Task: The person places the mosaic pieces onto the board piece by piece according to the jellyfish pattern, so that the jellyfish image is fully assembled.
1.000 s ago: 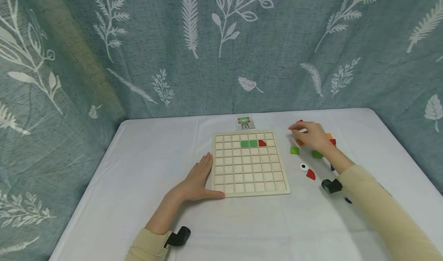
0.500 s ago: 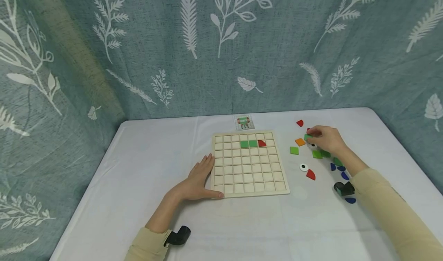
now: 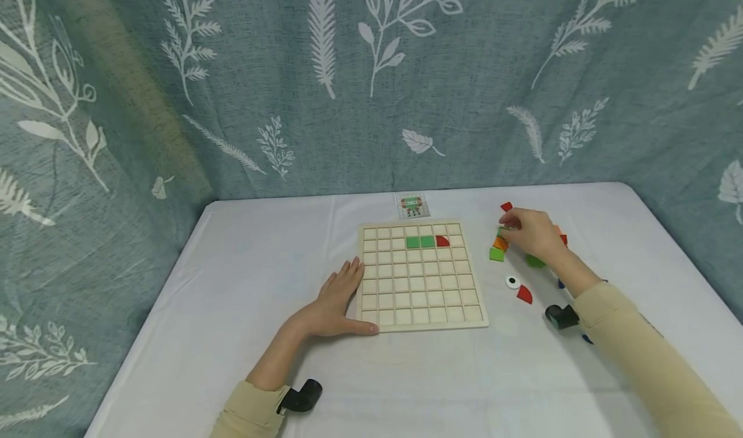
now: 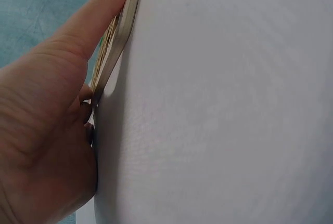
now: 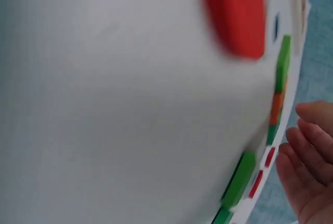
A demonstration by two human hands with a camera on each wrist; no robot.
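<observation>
My left hand point(image 3: 335, 302) lies flat with the thumb spread, steadying the left edge and lower-left corner of a wooden grid board point(image 3: 422, 327). Two green square tiles point(image 3: 420, 242) and a red quarter-circle tile point(image 3: 442, 241) sit side by side in its second row. To the right of the board, my right hand point(image 3: 531, 235) pinches a small green square tile point(image 3: 502, 231) between thumb and fingertips, just behind an orange tile point(image 3: 500, 244). The right wrist view shows these fingers point(image 5: 307, 146) at the far right, their contact with the tile partly hidden.
Loose tiles lie around the right hand: a light green square point(image 3: 496, 255), a white eye disc point(image 3: 513, 282), a red quarter circle point(image 3: 525, 295), several others partly hidden under the arm. A small pattern card point(image 3: 413, 206) lies behind the board. A curtain point(image 3: 325, 135) hangs at the back.
My right hand first moved right to a green square tile among the loose pieces, then came back left with that tile. The left hand stays on the board.
</observation>
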